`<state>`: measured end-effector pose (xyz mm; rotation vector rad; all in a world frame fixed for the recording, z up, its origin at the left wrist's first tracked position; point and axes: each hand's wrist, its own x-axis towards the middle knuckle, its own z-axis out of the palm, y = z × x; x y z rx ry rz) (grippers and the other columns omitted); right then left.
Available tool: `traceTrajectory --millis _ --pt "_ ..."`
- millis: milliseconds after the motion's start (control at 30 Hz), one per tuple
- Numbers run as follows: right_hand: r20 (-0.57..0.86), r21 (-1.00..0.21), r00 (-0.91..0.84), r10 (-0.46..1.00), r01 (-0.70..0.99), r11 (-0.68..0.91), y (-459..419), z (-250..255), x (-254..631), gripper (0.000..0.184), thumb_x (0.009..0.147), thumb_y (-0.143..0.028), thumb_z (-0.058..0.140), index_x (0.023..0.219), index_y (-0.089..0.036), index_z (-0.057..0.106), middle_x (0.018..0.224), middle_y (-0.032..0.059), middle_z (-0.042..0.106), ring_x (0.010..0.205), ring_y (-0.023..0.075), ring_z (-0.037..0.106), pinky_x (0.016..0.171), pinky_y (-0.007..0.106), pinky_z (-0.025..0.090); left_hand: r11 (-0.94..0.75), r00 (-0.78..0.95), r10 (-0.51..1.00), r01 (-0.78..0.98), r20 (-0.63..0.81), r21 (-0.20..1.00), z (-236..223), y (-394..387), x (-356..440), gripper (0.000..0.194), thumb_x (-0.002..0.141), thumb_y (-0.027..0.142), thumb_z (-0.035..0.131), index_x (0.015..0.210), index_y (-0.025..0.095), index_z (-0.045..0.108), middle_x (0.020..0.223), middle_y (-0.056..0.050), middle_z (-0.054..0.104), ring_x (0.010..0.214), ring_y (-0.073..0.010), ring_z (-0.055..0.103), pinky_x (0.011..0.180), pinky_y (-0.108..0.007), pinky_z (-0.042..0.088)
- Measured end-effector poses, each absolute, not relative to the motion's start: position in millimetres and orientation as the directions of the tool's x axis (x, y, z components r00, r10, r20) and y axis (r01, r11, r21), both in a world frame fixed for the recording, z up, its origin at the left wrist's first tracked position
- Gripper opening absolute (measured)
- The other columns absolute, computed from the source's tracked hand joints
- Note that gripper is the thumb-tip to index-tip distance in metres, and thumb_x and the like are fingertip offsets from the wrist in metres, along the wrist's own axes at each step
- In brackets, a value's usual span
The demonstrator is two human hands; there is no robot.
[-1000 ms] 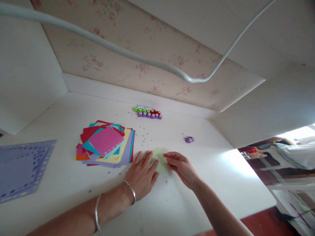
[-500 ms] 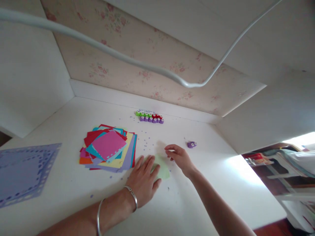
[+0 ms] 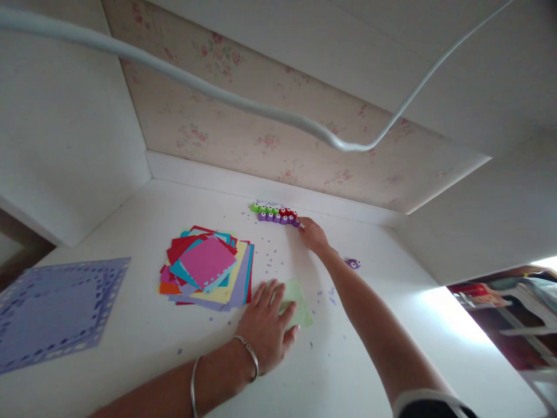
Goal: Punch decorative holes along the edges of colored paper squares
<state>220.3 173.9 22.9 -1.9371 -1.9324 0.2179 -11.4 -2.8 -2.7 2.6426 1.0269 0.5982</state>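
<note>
My left hand [image 3: 267, 325] lies on the white table with its fingers spread, overlapping the left side of a pale green paper sheet [image 3: 299, 307]. My right hand [image 3: 313, 234] reaches far forward to the right end of two rows of small craft punches with eye-like tops. Its fingers are closed around the endmost purple craft punch [image 3: 296, 223], largely hiding their tips. Behind the purple row stand green punches [image 3: 263, 209] and red punches [image 3: 288, 212]. Apart from them, to the right, lies another purple punch [image 3: 353, 263], beyond my right forearm.
A pile of coloured paper sheets [image 3: 209, 261] sits left of my left hand. Purple sheets with punched borders [image 3: 56, 307] lie at the far left. Purple paper bits are scattered about. A white cable [image 3: 243, 104] crosses above, before the floral wall.
My right hand has moved forward from beside the green paper to the punches and closed on the end purple one. My left hand stays on the paper. The view has shifted slightly.
</note>
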Motion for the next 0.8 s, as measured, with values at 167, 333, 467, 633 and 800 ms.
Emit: traceTrajectory --millis 167,333,467,633,800 --pt "0.171 -0.369 -0.007 0.985 0.927 0.071 152.3 25.8 227.8 0.023 0.086 -0.023 0.052 0.104 -0.022 0.067 0.116 0.0082 0.063 0.103 0.0226 0.06 0.092 0.035 0.043 -0.698 0.647 0.711 0.6 0.277 0.39 3.8 0.1 -10.3 0.029 0.092 0.036 0.045 0.113 0.023 0.061 0.131 -0.01 0.049 0.127 -0.029 0.038 0.108 -0.051 0.026" --pt "0.159 -0.445 0.02 0.987 0.894 0.054 92.1 18.1 229.2 0.023 0.088 -0.032 0.051 0.105 -0.025 0.066 0.102 0.0054 0.07 0.091 0.0202 0.066 0.08 0.032 0.049 -0.668 0.605 0.741 0.621 0.292 0.409 5.2 4.2 -9.3 0.023 0.089 0.025 0.049 0.107 0.019 0.062 0.13 -0.012 0.048 0.122 -0.0283 0.041 0.103 -0.048 0.034" --pt "0.176 -0.679 0.147 0.973 0.734 0.012 29.9 4.1 219.6 0.028 0.088 -0.04 0.051 0.107 -0.023 0.064 0.106 0.0072 0.069 0.084 0.0202 0.067 0.07 0.031 0.052 -0.659 0.588 0.75 0.626 0.303 0.416 5.1 5.2 -8.0 0.023 0.086 0.025 0.052 0.106 0.018 0.061 0.133 -0.014 0.045 0.125 -0.0295 0.038 0.103 -0.049 0.034" --pt "0.186 -0.8 0.247 0.951 0.599 0.001 -11.9 2.4 203.4 0.027 0.087 -0.039 0.054 0.104 -0.023 0.066 0.104 0.0073 0.069 0.091 0.0216 0.064 0.083 0.036 0.05 -0.619 0.563 0.782 0.648 0.268 0.444 8.8 5.5 -5.6 0.021 0.085 0.025 0.055 0.105 0.021 0.061 0.123 -0.011 0.051 0.115 -0.029 0.044 0.099 -0.05 0.035" --pt "0.18 -0.812 0.237 0.955 0.583 0.008 -9.4 9.3 200.1 0.025 0.086 -0.036 0.054 0.102 -0.022 0.067 0.101 0.0078 0.069 0.089 0.0215 0.063 0.081 0.036 0.05 -0.574 0.529 0.814 0.667 0.24 0.475 8.1 10.6 -4.9 0.025 0.081 0.025 0.06 0.106 0.024 0.061 0.129 -0.01 0.048 0.116 -0.0303 0.045 0.095 -0.051 0.036"
